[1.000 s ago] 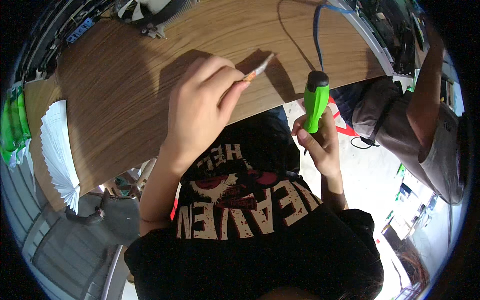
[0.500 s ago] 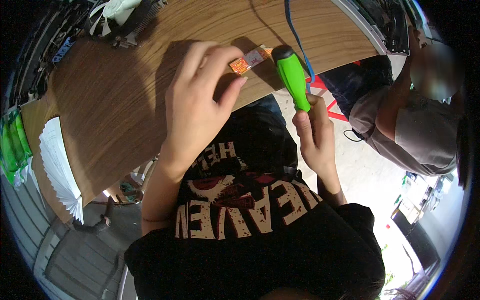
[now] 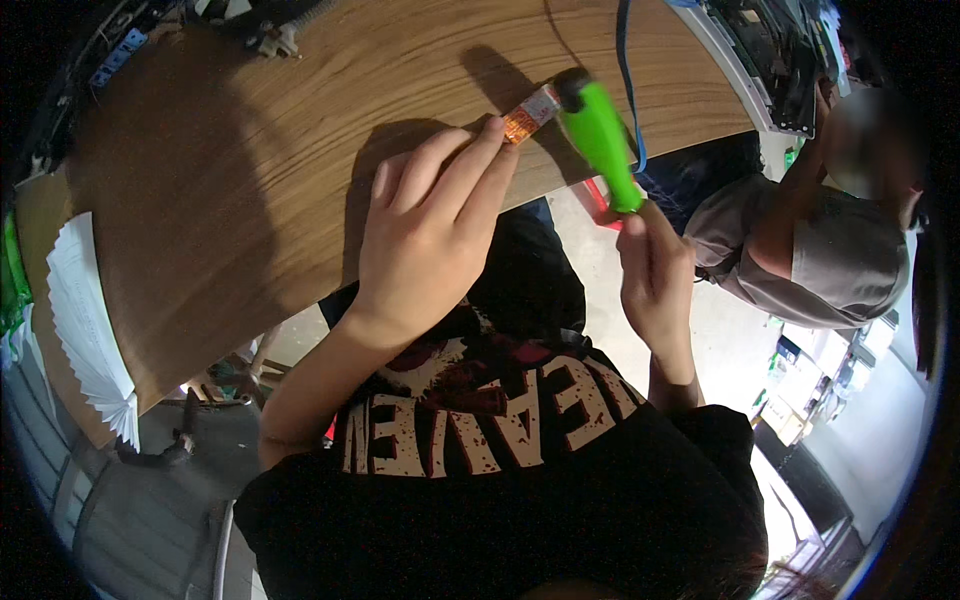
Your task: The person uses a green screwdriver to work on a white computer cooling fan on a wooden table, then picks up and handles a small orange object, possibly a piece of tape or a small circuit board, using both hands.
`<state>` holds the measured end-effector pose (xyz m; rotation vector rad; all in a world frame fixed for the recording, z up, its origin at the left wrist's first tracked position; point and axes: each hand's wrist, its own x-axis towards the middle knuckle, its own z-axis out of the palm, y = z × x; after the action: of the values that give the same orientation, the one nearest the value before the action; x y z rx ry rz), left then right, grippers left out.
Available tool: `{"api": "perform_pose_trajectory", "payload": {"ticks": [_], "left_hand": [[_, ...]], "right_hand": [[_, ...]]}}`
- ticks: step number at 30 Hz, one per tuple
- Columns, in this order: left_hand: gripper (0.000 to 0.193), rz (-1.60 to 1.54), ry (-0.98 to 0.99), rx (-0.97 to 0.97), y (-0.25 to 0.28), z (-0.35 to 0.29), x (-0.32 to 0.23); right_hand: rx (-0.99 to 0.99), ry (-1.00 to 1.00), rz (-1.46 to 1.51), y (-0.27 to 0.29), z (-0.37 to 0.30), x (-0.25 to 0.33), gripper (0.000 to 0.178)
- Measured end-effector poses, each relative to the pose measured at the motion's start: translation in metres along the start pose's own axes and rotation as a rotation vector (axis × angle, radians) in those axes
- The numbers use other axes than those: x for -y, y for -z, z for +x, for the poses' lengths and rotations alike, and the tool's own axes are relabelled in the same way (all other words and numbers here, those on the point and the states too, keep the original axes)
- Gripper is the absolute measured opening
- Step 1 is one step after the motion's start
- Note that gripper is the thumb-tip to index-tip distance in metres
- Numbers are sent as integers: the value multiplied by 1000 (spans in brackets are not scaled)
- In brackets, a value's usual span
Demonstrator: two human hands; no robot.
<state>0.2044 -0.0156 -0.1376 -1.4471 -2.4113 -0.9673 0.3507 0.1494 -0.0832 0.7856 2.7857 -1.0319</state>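
Observation:
My left hand point(image 3: 430, 225) is over the near part of the wooden table, its fingers together and pointing to the far right. Its fingertips close on the near end of a small orange-and-white strip point(image 3: 533, 112); the thumb is hidden. At the table's front edge, my right hand point(image 3: 655, 270) grips a screwdriver with a bright green handle point(image 3: 600, 135) by its thin end. The handle's black butt points up and away, beside the strip's far end. No blade shows.
The wooden table point(image 3: 300, 160) curves ahead. A blue cord point(image 3: 627, 70) hangs over its edge. Fanned white paper point(image 3: 90, 320) lies at left, near a green package point(image 3: 14, 270). Dark electronic equipment point(image 3: 760, 60) stands at far right, with another person point(image 3: 800, 230) seated nearby.
My left fingers have straightened and drawn together on the strip, which now tilts more steeply. The screwdriver's black butt has come close to the strip's far end. The whole view has shifted.

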Motion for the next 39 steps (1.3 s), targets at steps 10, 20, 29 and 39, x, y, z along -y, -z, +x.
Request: {"api": "perform_pose_trajectory", "payload": {"ticks": [10,20,29,39], "left_hand": [[33,-8,-27,-4,3,-14,10],[31,31,-55,-69,-7,-16,9],[24,-338,-126,-334,-2,-17,18],[8,-491,38,-599,15,-19,18]], "right_hand": [[-253,149,137,-1,-15,1,19],[-343,436,131,1,2,-3,24],[-635,526,-559,10,-17,-57,9],[-360,633,152,13,4,-6,21]]}}
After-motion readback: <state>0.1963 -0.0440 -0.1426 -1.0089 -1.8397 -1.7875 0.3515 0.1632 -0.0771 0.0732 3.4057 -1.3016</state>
